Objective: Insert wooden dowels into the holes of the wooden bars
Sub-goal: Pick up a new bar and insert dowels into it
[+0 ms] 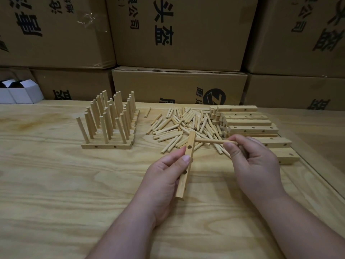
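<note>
Wood fills both of my hands: my left hand [164, 176] grips a wooden bar [185, 165] with thumb and fingers curled round its middle, tilted up off the table [56, 202]; my right hand [255, 161] pinches a dowel [214, 141] at its outer end between thumb and fingertips, the other end meeting the bar's topmost hole; how deep it sits I cannot tell; three further holes show empty down the bar's face, one partly behind my thumb; so this bar looks barely begun, in my judgement; just beyond my hands lies a loose heap of dowels [183, 124], plentiful, and to its right a stack of empty bars [250, 128] with their holes unfilled; to the left stands a block of finished bars [108, 128], set side by side with their dowels upright; I judge the job under way with much left, given the size of the heap and the stack; behind the table, cardboard cartons [177, 34] carry large black Chinese characters, some sideways or upside down, among them 头盔 and 公司, plus a round black logo; small white boxes [18, 92] sit at far left.
</note>
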`<state>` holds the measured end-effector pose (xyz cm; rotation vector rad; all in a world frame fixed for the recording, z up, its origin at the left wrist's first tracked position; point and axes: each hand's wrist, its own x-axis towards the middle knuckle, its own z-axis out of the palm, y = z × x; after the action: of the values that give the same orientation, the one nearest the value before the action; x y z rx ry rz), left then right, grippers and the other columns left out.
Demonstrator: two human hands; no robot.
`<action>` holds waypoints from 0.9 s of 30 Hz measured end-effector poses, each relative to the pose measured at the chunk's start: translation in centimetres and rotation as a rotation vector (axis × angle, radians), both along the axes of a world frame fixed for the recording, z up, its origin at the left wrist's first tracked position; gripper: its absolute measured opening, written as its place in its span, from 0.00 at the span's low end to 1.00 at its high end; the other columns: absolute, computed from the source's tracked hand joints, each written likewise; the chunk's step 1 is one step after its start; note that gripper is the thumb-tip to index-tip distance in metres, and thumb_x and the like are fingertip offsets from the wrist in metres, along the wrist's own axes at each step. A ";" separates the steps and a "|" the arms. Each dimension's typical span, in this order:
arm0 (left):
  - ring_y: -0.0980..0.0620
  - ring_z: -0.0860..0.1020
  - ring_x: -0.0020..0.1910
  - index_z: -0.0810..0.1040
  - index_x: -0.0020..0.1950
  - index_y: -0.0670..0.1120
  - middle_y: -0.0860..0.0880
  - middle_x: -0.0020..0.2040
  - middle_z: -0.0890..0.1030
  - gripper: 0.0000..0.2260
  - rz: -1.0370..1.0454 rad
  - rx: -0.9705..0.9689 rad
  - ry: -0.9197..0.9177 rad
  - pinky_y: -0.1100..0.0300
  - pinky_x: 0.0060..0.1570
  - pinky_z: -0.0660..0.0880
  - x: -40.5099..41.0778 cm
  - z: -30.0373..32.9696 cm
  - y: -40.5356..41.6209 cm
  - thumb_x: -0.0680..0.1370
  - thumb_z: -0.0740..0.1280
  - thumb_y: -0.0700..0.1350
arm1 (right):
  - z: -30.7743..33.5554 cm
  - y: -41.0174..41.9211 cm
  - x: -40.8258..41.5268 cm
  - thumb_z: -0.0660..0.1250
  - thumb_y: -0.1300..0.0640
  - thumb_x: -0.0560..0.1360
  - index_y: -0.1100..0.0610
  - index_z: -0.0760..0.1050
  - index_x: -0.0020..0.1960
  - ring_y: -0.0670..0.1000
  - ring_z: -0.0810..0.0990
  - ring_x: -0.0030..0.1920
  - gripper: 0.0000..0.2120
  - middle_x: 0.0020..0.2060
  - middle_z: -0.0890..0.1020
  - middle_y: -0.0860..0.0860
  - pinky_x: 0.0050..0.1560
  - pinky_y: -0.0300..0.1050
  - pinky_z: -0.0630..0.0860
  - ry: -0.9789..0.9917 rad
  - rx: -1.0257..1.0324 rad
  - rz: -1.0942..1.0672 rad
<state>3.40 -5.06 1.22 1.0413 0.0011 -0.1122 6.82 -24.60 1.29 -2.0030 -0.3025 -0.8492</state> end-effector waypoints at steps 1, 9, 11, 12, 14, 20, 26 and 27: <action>0.58 0.85 0.39 0.88 0.50 0.54 0.47 0.49 0.88 0.12 -0.006 0.012 -0.001 0.65 0.33 0.78 0.0 0.0 0.0 0.69 0.73 0.44 | -0.1 0.1 -0.1 0.68 0.49 0.77 0.46 0.81 0.51 0.41 0.76 0.36 0.04 0.35 0.77 0.39 0.36 0.27 0.67 0.010 0.021 0.004; 0.51 0.85 0.41 0.79 0.66 0.43 0.45 0.47 0.86 0.15 0.057 -0.044 0.053 0.57 0.38 0.82 0.7 -0.3 0.2 0.79 0.67 0.42 | -0.5 1.3 -0.5 0.62 0.54 0.81 0.38 0.74 0.54 0.45 0.75 0.30 0.10 0.41 0.81 0.42 0.30 0.40 0.73 0.226 0.186 0.110; 0.51 0.83 0.39 0.79 0.65 0.40 0.45 0.46 0.85 0.14 0.064 -0.054 0.055 0.55 0.38 0.80 0.8 -0.3 0.2 0.80 0.66 0.41 | -0.7 1.3 -0.3 0.61 0.54 0.82 0.40 0.77 0.52 0.43 0.77 0.35 0.10 0.39 0.81 0.43 0.36 0.41 0.73 0.281 0.090 0.115; 0.50 0.83 0.40 0.80 0.64 0.41 0.45 0.46 0.85 0.13 0.065 -0.059 0.053 0.54 0.39 0.80 0.8 -0.3 0.2 0.81 0.65 0.41 | -0.7 1.4 -0.3 0.61 0.55 0.82 0.41 0.78 0.52 0.39 0.79 0.41 0.10 0.41 0.81 0.41 0.43 0.39 0.74 0.281 0.067 0.127; 0.51 0.83 0.41 0.80 0.63 0.43 0.45 0.49 0.86 0.12 0.063 -0.076 0.049 0.56 0.41 0.79 0.8 -0.3 0.2 0.81 0.65 0.40 | -0.4 1.6 -0.3 0.63 0.57 0.81 0.44 0.81 0.53 0.36 0.76 0.54 0.10 0.50 0.79 0.38 0.53 0.30 0.71 0.236 0.040 0.136; 0.49 0.82 0.44 0.77 0.67 0.44 0.43 0.55 0.85 0.14 0.083 -0.104 0.063 0.61 0.38 0.76 0.9 -0.3 0.0 0.82 0.64 0.39 | 0.2 1.8 -0.7 0.62 0.48 0.80 0.42 0.79 0.58 0.40 0.74 0.43 0.11 0.44 0.72 0.44 0.42 0.26 0.69 0.110 0.035 0.090; 0.48 0.82 0.48 0.76 0.69 0.46 0.43 0.57 0.86 0.16 0.083 -0.088 0.046 0.58 0.42 0.74 0.9 -0.5 0.1 0.81 0.65 0.39 | 0.5 2.2 -1.4 0.64 0.48 0.78 0.42 0.79 0.54 0.40 0.79 0.44 0.07 0.46 0.80 0.40 0.43 0.27 0.71 0.027 0.139 0.094; 0.48 0.82 0.49 0.75 0.70 0.47 0.43 0.58 0.85 0.17 0.083 -0.090 0.040 0.58 0.42 0.75 0.9 -0.5 0.0 0.81 0.65 0.39 | 0.5 2.4 -1.5 0.65 0.48 0.78 0.44 0.80 0.54 0.40 0.79 0.42 0.07 0.46 0.81 0.41 0.42 0.28 0.72 0.021 0.153 0.102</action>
<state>4.31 -5.02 0.73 0.9478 0.0753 -0.0573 5.30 -22.23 1.82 -1.8378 -0.3159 -0.7637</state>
